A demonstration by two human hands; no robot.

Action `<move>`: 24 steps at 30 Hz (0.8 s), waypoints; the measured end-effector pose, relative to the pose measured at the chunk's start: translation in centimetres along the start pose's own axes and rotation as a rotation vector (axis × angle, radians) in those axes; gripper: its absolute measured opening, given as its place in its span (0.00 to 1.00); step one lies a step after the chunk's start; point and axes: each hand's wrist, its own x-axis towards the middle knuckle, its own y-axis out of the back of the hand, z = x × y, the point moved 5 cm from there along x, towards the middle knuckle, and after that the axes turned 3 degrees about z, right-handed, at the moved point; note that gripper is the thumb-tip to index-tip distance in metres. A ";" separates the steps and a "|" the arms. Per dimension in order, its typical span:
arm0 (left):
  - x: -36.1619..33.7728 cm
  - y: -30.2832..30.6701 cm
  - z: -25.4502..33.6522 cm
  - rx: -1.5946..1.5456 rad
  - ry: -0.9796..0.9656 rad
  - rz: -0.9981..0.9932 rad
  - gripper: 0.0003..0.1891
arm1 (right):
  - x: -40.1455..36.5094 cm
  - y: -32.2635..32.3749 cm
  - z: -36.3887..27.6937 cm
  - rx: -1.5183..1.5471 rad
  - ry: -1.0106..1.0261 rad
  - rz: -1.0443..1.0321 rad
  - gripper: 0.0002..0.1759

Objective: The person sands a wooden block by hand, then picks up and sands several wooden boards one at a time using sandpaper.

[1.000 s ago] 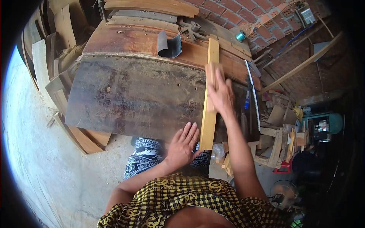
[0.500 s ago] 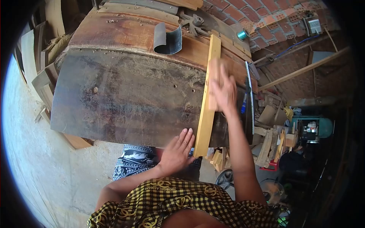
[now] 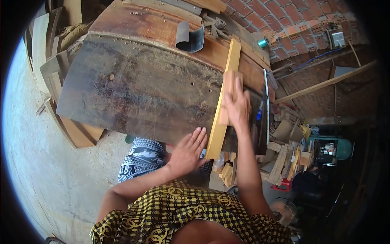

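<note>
A long yellowish wooden strip [image 3: 219, 122] lies across the dark, worn workbench [image 3: 142, 89], its near end at the front edge. My right hand [image 3: 238, 105] is wrapped round a reddish wooden block [image 3: 232, 79] that rests on the strip's right side. Just left of the strip's near end, my left hand [image 3: 189, 148] lies on the bench edge with its fingers stretched out and close together, the thumb beside the strip. The block's underside is hidden.
A curled grey sheet [image 3: 189, 40] stands at the back of the bench, near a metal star-shaped part [image 3: 215, 25]. A blue pen-like item [image 3: 259, 114] and a long straight edge [image 3: 266, 105] lie at the right. Offcuts [image 3: 286, 160] are piled beyond.
The view has tilted and shifted. The right hand and block have moved slightly toward me along the strip, and the block shows more sharply. My left hand stays beside the strip's near end.
</note>
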 end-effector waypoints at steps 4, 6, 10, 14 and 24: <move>0.1 0.1 -0.3 -0.050 0.026 0.103 0.43 | -14.5 1.4 0.1 0.056 0.082 -0.019 0.42; 0.1 0.6 0.0 -0.013 -0.031 0.190 0.43 | -17.9 2.1 -0.5 0.069 0.168 0.002 0.43; 0.4 1.1 0.1 -0.037 -0.044 0.153 0.40 | -12.1 1.0 0.3 0.083 0.140 -0.042 0.42; 0.6 1.4 -0.3 -0.066 -0.028 0.146 0.35 | 8.2 -2.0 1.6 -0.082 0.083 0.055 0.40; 0.2 0.9 -0.1 -0.021 -0.010 0.061 0.38 | 13.1 -2.5 1.8 0.022 0.003 0.014 0.41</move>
